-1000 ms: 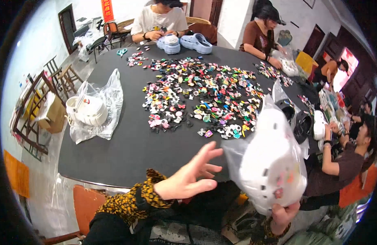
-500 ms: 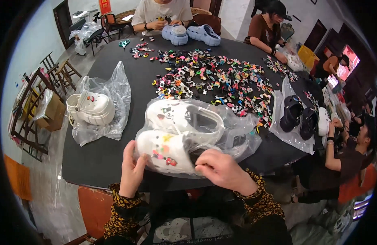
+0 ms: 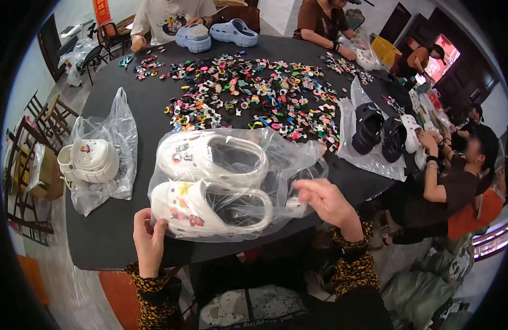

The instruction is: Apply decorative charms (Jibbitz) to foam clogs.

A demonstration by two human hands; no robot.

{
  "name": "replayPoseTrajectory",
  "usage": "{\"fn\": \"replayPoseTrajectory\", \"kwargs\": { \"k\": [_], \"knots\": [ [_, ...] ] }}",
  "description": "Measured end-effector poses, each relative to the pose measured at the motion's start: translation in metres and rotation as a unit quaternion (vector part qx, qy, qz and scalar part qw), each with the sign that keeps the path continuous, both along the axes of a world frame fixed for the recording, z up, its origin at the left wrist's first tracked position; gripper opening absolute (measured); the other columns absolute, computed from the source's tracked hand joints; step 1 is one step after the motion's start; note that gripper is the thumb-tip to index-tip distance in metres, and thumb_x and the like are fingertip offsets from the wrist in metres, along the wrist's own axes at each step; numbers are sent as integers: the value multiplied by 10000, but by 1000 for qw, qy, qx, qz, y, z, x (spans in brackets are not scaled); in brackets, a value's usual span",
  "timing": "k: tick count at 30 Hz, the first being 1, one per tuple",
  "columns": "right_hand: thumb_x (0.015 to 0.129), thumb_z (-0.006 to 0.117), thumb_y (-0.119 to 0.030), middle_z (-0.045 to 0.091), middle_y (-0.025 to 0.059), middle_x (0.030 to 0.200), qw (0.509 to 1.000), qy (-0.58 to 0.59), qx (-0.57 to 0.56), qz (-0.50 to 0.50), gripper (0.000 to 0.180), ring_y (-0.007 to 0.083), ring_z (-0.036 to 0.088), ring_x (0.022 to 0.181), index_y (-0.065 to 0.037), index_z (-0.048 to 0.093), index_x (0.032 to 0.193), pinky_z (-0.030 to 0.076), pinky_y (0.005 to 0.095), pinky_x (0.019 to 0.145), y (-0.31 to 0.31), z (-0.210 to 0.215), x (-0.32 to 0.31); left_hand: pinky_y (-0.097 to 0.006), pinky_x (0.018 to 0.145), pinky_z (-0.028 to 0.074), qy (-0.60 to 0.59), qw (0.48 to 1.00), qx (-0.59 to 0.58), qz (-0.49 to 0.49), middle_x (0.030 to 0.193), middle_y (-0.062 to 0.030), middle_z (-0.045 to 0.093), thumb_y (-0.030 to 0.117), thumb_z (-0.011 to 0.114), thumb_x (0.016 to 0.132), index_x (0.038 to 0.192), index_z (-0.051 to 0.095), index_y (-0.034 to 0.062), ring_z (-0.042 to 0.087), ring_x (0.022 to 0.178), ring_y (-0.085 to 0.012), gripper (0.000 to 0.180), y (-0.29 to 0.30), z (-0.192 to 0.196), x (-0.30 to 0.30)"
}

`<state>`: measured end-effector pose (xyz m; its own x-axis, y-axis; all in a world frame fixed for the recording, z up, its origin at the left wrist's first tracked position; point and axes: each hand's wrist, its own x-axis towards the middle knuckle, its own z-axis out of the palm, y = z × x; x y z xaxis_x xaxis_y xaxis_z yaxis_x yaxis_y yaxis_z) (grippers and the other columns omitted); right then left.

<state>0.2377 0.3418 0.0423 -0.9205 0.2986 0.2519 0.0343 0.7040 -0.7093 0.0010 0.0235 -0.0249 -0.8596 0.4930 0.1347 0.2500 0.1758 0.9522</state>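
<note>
While both hands pinch the clear plastic bag (image 3: 287, 159), the left hand (image 3: 148, 237) grips its near corner and the right hand (image 3: 326, 202) its open end. Between the grips lie two white foam clogs (image 3: 210, 181) on the round black bench (image 3: 149, 110). Beyond them spread many little colourful charms (image 3: 248, 93).

Two clogs (image 3: 210, 184) lie inside a plastic bag (image 3: 287, 159) at the desk's (image 3: 127, 242) near edge, charms (image 3: 254, 93) scattered behind them, another bagged pair (image 3: 89, 160) to the left.

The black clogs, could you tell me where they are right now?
In the head view, the black clogs lie on clear plastic at the dark table's right side, beside the scattered charms.
</note>
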Motion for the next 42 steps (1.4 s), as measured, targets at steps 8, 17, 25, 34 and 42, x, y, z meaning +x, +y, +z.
{"fn": "replayPoseTrajectory", "kwargs": {
  "k": [8, 17, 25, 34, 42],
  "knots": [
    [918, 564, -81, 643, 56, 792, 921, -185, -302, 164, 136, 94, 561, 613, 14, 654, 955, 466, 247, 579, 3, 29, 41, -226, 654, 400, 29, 1000, -3, -8, 840, -17, 473, 118, 623, 910, 917, 525, -1, 459, 725, -85, 154, -12, -13, -9],
    [873, 609, -136, 649, 165, 855, 977, -117, -33, -176, 166, 252, 632, 775, 13, 630, 941, 477, 329, 692, 18, -7, 31, -231, 641, 392, 82, 996, -28, 0, 847, -20, 479, 33, 585, 903, 860, 511, -6, 443, 716, -89, 93, -9, -3, -5],
    [846, 678, -214, 659, 136, 759, 969, -139, -142, -148, 426, 154, 603, 656, 97, 549, 1105, 473, 291, 634, 19, -20, 2, -229, 647, 399, 55, 998, -14, -2, 846, -25, 482, 13, 580, 892, 847, 498, -5, 450, 712, -88, 96, -11, -6, -5],
    [827, 677, -119, 639, 55, 754, 965, -90, -204, -140, 152, 86, 555, 669, 24, 646, 867, 460, 265, 609, 13, -37, -11, -235, 653, 414, 54, 998, -14, -3, 855, -34, 500, -4, 595, 871, 835, 502, -6, 475, 718, -99, 100, -8, -4, -4],
    [956, 496, -197, 633, 160, 1082, 698, 321, -574, 282, 173, 258, 617, 887, -49, 572, 1002, 530, 400, 733, 24, 14, -5, -227, 655, 405, 84, 996, -15, 0, 827, -8, 492, 30, 573, 902, 855, 516, -5, 447, 719, -78, 82, -9, -7, -7]
  ]
}}
